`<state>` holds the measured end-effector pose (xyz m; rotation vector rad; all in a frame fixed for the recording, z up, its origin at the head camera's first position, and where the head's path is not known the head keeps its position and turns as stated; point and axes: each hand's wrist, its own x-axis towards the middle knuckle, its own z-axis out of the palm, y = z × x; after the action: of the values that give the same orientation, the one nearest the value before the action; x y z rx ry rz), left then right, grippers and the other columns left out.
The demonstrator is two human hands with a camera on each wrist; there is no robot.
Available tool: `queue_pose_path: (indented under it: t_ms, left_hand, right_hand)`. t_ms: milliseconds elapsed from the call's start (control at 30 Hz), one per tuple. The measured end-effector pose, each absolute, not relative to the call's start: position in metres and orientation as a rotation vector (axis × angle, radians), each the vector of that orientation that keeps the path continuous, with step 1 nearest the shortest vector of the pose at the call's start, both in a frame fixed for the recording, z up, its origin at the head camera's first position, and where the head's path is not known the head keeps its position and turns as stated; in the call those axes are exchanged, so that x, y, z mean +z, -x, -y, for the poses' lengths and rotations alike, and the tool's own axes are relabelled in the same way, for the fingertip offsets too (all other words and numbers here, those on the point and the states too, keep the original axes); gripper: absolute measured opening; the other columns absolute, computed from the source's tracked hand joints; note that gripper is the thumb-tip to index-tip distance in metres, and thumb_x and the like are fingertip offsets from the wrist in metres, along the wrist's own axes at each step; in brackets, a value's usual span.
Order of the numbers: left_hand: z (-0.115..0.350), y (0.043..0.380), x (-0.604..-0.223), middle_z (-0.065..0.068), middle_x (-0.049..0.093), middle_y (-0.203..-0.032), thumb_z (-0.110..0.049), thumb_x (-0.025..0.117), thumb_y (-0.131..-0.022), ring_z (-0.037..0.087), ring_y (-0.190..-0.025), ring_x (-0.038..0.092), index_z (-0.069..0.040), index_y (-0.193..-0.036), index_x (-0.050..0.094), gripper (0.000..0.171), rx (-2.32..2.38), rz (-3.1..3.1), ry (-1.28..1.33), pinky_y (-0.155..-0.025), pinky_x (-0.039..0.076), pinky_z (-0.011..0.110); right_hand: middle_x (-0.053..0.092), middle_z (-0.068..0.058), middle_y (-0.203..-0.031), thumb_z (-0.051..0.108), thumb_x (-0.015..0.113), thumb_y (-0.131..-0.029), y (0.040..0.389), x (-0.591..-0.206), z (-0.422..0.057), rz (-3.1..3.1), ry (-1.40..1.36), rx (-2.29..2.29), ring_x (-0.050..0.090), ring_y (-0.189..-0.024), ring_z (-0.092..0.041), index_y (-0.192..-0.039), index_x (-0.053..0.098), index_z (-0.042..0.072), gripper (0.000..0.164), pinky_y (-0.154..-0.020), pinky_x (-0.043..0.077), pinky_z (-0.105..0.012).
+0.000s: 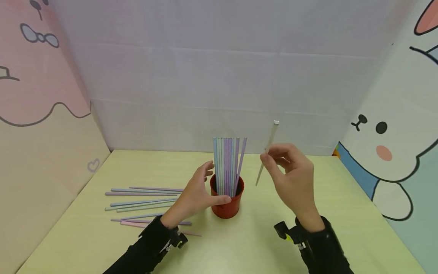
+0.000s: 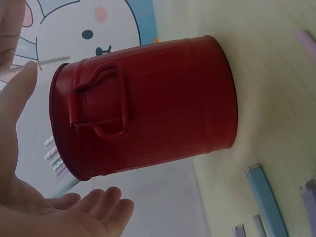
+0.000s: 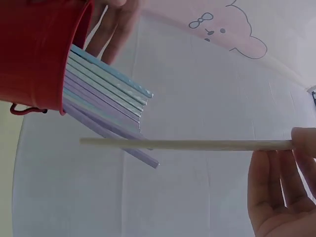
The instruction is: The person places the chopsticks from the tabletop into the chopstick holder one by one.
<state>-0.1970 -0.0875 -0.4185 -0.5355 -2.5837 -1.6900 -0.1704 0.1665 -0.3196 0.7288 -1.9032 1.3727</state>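
A red bucket (image 1: 226,209) with small side handles stands upright, holding a bunch of slim blue, pale green and purple sticks (image 1: 226,163). My left hand (image 1: 195,194) is at its left side, fingers spread and loosely bent, thumb across the front rim. The left wrist view shows the bucket (image 2: 168,98) between that thumb (image 2: 19,94) and the other fingers. To the right, my right hand (image 1: 292,179) pinches a slim cream stick (image 1: 268,146) between thumb and fingers, in the air. In the right wrist view the cream stick's (image 3: 197,144) far end overlaps the bunch.
Several loose pastel sticks (image 1: 143,203) lie on the pale wooden table (image 1: 260,243) left of the bucket, some partly behind my left arm. A white sheet wall (image 1: 219,76) rises along the back, with cartoon-printed panels (image 1: 393,160) at the sides.
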Motion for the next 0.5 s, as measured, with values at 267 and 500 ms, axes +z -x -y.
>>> queue_pose_path:
  t_ms: [267, 500]
  left_hand:
    - [0.079, 0.195, -0.428, 0.004, 0.050, -0.154, -0.031, 0.098, -0.077, 0.028, -0.140, 0.052, -0.012, -0.159, 0.037, 0.104, -1.814, 2.574, 0.535, -0.115, 0.046, 0.056]
    - [0.076, 0.194, -0.433, 0.006, 0.055, -0.150, -0.027, 0.095, -0.081, 0.027, -0.134, 0.058, -0.010, -0.157, 0.039, 0.096, -1.810, 2.570, 0.562, -0.111, 0.051, 0.053]
  right_hand:
    - [0.067, -0.008, -0.099, -0.011, 0.070, -0.095, 0.178, -0.329, -0.161, 1.836, -0.702, 1.668, 0.074, -0.085, -0.014, -0.110, 0.065, -0.010, 0.016, -0.083, 0.063, -0.028]
    - [0.069, -0.011, -0.100, 0.000, 0.073, -0.098, 0.195, -0.352, -0.155, 2.068, -0.623, 1.647, 0.072, -0.086, -0.015, -0.112, 0.067, -0.001, 0.015, -0.081, 0.064, -0.028]
